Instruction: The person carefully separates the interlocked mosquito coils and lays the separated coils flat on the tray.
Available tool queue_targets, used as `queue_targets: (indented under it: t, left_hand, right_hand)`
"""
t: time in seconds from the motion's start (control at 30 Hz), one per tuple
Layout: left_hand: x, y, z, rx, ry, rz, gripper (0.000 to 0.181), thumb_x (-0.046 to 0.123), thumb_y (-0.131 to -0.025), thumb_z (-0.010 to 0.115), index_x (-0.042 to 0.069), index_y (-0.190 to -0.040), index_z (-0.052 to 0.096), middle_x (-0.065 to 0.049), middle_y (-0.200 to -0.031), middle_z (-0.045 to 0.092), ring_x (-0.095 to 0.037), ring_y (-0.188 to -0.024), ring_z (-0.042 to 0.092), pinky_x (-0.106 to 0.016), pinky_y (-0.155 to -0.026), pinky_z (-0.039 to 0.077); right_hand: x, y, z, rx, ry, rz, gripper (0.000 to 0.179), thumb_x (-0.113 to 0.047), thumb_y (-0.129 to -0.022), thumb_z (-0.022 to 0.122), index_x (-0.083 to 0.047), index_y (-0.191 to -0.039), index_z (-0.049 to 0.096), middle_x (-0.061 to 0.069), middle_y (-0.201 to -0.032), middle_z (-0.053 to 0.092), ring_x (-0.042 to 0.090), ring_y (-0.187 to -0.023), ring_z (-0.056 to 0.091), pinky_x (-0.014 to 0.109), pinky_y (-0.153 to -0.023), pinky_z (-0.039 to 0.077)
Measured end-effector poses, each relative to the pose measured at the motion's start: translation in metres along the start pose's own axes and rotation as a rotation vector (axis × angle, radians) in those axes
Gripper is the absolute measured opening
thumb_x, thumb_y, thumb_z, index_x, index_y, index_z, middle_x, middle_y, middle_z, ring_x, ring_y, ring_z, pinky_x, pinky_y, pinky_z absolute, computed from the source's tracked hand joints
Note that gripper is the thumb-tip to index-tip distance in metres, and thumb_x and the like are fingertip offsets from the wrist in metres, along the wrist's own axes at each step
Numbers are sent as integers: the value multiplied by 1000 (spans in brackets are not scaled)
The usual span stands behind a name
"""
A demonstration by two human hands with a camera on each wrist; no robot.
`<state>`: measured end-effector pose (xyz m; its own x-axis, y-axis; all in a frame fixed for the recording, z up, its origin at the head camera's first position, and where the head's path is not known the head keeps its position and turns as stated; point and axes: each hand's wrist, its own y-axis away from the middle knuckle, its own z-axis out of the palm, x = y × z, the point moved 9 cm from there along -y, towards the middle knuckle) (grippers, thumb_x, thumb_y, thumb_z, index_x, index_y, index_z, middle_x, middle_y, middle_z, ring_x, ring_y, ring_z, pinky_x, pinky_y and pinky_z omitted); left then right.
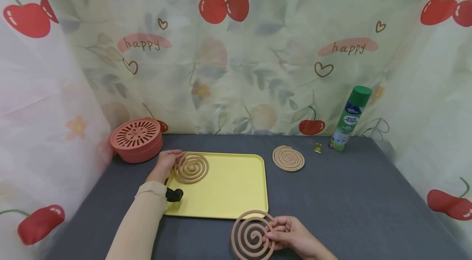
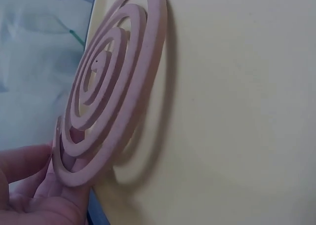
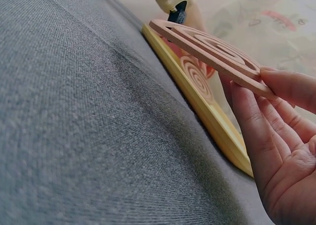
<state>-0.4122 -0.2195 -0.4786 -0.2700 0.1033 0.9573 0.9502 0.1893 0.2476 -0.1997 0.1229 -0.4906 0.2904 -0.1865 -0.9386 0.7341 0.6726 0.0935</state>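
My left hand point(image 1: 166, 164) pinches the outer edge of a brown mosquito coil point(image 1: 191, 168) over the far left corner of a yellow tray point(image 1: 232, 186). In the left wrist view that coil point(image 2: 114, 111) is tilted and throws a shadow on the tray, with thumb and fingers at its lower end. Near the tray's front right corner, my right hand point(image 1: 293, 235) grips a second mosquito coil point(image 1: 254, 235) by its right side. The right wrist view shows this coil point(image 3: 212, 55) raised above the cloth between thumb and fingers.
A tighter-wound mosquito coil point(image 1: 289, 158) lies right of the tray, with a small gold metal piece point(image 1: 318, 147) beyond it. A green-capped spray can point(image 1: 348, 122) stands at the back right. A pink slotted round container point(image 1: 136, 141) sits back left. Patterned curtains point(image 1: 236, 67) surround the dark tabletop point(image 1: 332, 202).
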Motion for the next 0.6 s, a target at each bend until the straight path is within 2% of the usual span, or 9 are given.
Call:
queue_targets:
  t: [0.13, 0.23, 0.33, 0.6]
  left_hand:
    - [2, 1, 0, 14, -14, -5, 38, 4, -95, 48, -6, -131, 48, -25, -134, 49, -19, -102, 59, -22, -78, 50]
    - [4, 2, 1, 10, 0, -3, 40, 3, -95, 47, -7, -134, 44, -26, -136, 46, -27, -117, 54, -29, -92, 48]
    - [4, 2, 1, 2, 32, -11, 41, 3, -96, 45, -7, -136, 41, -28, -137, 44, -33, -126, 47, -38, -102, 42]
    - [0, -2, 0, 1, 101, -34, 40, 2, -98, 38, -5, -137, 40, -26, -140, 42, -31, -130, 43, -38, -107, 37]
  right_hand:
    - [0, 0, 0, -1, -4, 0, 13, -4, -92, 54, -7, -102, 62, -3, -92, 71, 4, -83, 67, 21, -71, 55]
    - [1, 0, 0, -2, -1, -1, 13, -4, -92, 54, -7, -102, 62, -3, -92, 71, 4, -83, 67, 21, -71, 55]
    - [1, 0, -1, 5, 3, 5, 13, -5, -92, 54, -7, -102, 62, -4, -92, 71, 4, -82, 67, 21, -70, 56]
    - [0, 0, -3, 40, -9, 18, 11, -8, -92, 56, -8, -102, 62, -4, -91, 71, 4, -83, 67, 22, -71, 56]
